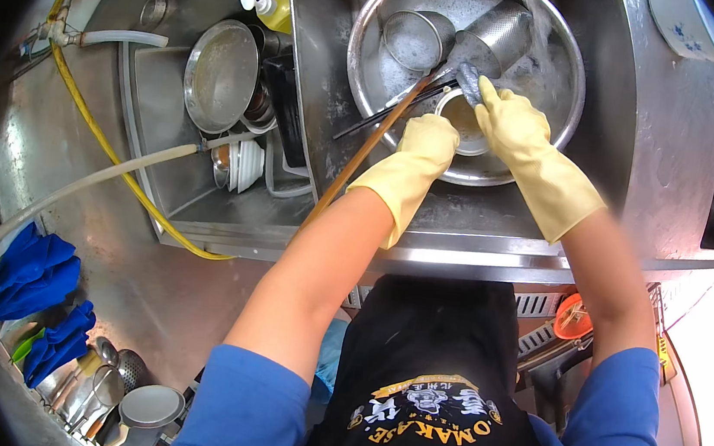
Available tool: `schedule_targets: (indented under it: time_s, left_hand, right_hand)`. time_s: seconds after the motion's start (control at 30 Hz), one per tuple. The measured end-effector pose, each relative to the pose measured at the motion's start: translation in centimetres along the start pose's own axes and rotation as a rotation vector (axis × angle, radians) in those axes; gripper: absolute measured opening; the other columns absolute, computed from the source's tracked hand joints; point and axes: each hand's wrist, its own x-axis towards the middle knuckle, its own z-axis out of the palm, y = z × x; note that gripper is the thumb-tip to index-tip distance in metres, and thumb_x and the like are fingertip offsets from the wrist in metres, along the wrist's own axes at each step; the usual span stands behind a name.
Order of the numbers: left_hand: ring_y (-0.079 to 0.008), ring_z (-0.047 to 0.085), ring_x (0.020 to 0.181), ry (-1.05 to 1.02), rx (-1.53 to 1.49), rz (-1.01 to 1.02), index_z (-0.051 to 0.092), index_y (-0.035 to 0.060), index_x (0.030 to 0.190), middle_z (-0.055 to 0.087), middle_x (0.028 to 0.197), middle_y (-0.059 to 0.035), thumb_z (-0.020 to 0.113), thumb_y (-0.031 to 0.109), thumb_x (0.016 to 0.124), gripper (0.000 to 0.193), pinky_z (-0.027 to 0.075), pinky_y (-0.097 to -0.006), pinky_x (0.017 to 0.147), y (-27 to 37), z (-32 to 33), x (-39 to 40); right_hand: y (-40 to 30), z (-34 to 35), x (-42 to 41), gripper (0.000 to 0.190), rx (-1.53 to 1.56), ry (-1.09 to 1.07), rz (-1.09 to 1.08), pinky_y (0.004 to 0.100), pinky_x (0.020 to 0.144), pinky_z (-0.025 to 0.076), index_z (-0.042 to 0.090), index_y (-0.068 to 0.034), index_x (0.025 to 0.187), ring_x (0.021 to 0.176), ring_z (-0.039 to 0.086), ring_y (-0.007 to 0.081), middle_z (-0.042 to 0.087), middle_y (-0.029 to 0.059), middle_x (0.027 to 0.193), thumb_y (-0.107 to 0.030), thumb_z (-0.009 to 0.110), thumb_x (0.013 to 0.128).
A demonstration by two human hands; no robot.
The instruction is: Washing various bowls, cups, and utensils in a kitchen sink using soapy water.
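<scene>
Yellow rubber gloves cover both of my hands. My left hand (430,138) is closed on the rim of a small white-rimmed bowl (469,145) inside a large metal basin (573,118). At the bowl's right, my right hand (517,119) holds a grey scrubbing pad (469,83). Two perforated metal strainers (418,40) (497,35) lie in soapy water in the basin, and water streams in at the upper right. A long wooden stick (365,149) and dark chopsticks (367,125) rest across the basin's left rim.
Left of a metal divider, another sink compartment holds a metal bowl (221,77), stacked white bowls (247,167), a black container (285,108) and a yellow pump bottle (278,9). A hose (101,173) crosses its front left corner. A flowered white container (689,26) stands at the upper right.
</scene>
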Motion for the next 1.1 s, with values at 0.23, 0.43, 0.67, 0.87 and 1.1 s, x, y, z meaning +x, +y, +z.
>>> schedule_targets:
  time_s: [0.23, 0.43, 0.67, 0.87, 1.1]
  left_hand:
    - [-0.0346, 0.074, 0.093, 0.036, -0.102, 0.0, 0.08, 0.0095, 0.087, 0.075, 0.096, -0.0127, 0.077, 0.024, 0.081, 0.016, 0.06, -0.0463, 0.082, 0.0, 0.4, 0.2]
    - [-0.0393, 0.072, 0.094, 0.039, -0.179, 0.021, 0.078, 0.0078, 0.086, 0.074, 0.096, -0.0161, 0.079, 0.023, 0.081, 0.016, 0.059, -0.0477, 0.083, 0.4, 0.1, -0.4]
    - [-0.0365, 0.073, 0.103, -0.038, -0.33, -0.336, 0.079, 0.0105, 0.102, 0.076, 0.1, -0.0176, 0.077, 0.031, 0.086, 0.026, 0.058, -0.0455, 0.091, 2.1, 1.6, -0.5]
    - [-0.0338, 0.076, 0.098, -0.032, -0.288, -0.115, 0.073, 0.0071, 0.11, 0.076, 0.108, -0.0166, 0.054, 0.013, 0.097, 0.024, 0.061, -0.0468, 0.083, 7.1, -1.3, -0.7]
    - [-0.0307, 0.077, 0.081, 0.142, 0.244, 0.249, 0.079, 0.0049, 0.084, 0.077, 0.084, -0.0149, 0.066, 0.018, 0.088, 0.019, 0.061, -0.0433, 0.068, 0.9, -2.6, 1.2]
  right_hand:
    - [1.5, 1.9, 4.5, 0.014, -0.09, 0.198, -0.382, 0.0476, 0.078, 0.06, 0.068, -0.011, 0.103, 0.096, 0.072, 0.035, 0.069, 0.0143, 0.104, -0.015, 0.06, 0.092]
    - [3.4, 4.1, 2.2, 0.012, 0.137, 0.214, -0.044, 0.0526, 0.08, 0.057, 0.067, -0.015, 0.1, 0.092, 0.071, 0.0397, 0.071, 0.016, 0.101, -0.026, 0.067, 0.093]
    - [-2.0, 4.2, -0.7, 0.037, 0.185, -0.126, 0.572, 0.0551, 0.097, 0.054, 0.061, -0.006, 0.131, 0.116, 0.07, 0.0383, 0.073, 0.0197, 0.12, -0.025, 0.052, 0.1]
    - [2.0, 0.1, 3.7, 0.026, -0.09, 0.155, 0.034, 0.0493, 0.092, 0.058, 0.072, -0.011, 0.114, 0.112, 0.072, 0.0347, 0.074, 0.0166, 0.119, -0.016, 0.054, 0.097]
    - [3.8, 0.7, 2.5, 0.026, -0.072, 0.094, 0.006, 0.049, 0.089, 0.06, 0.076, -0.012, 0.109, 0.105, 0.074, 0.0369, 0.076, 0.0179, 0.11, -0.025, 0.055, 0.101]
